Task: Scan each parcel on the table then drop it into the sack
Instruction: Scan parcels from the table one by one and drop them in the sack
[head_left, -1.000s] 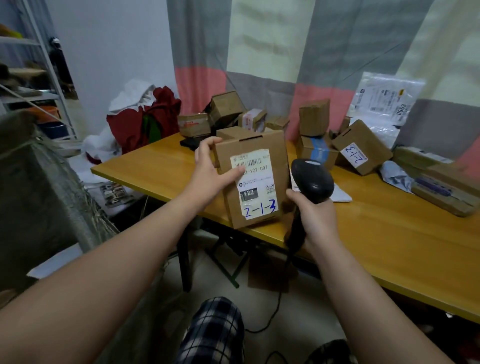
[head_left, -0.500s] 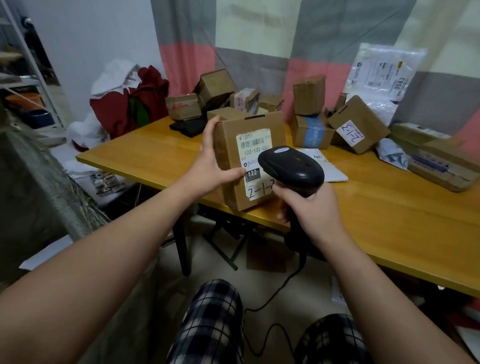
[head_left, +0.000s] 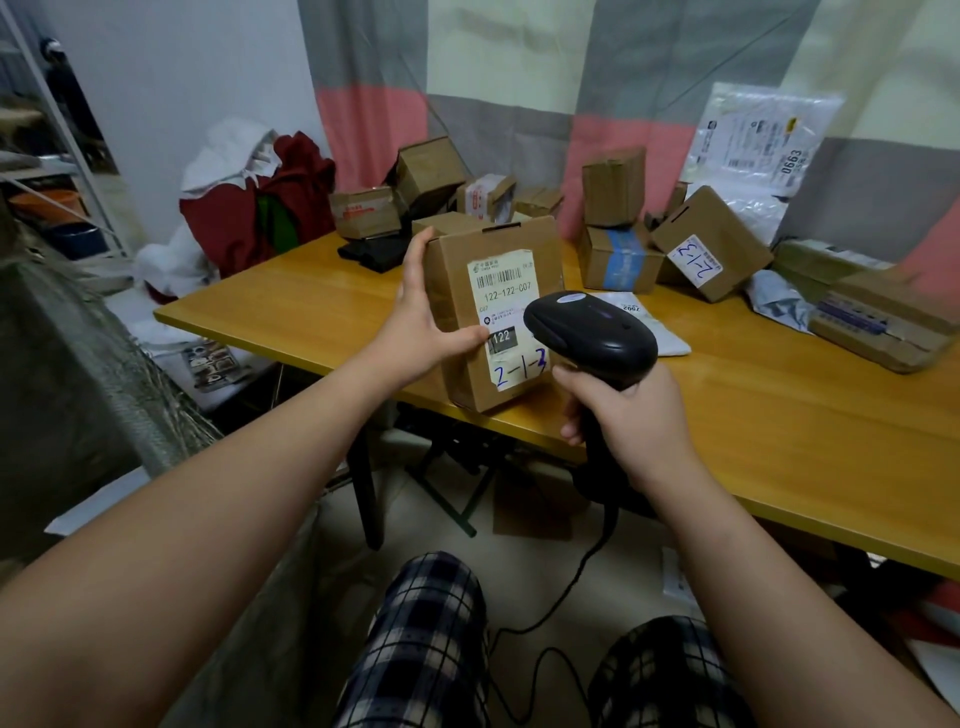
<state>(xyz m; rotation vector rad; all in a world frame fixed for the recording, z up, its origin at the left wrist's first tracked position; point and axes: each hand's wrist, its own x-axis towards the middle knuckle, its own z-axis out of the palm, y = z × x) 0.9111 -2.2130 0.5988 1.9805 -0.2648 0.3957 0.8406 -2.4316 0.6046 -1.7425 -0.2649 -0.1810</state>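
A brown cardboard parcel with a white barcode label marked "2-1-3" stands upright at the near edge of the wooden table. My left hand grips its left side, thumb across the label. My right hand grips the handle of a black barcode scanner, whose head sits just in front of the label's lower right. The woven grey sack stands at the left, beside the table.
Several more cardboard parcels and plastic mailers crowd the table's back and right. A flat white envelope lies behind the scanner. Red and white cloth is heaped at the left. The scanner's cable trails to the floor between my knees.
My right hand has lifted the scanner from below the table edge up in front of the parcel's label. The left hand has kept hold of the parcel.
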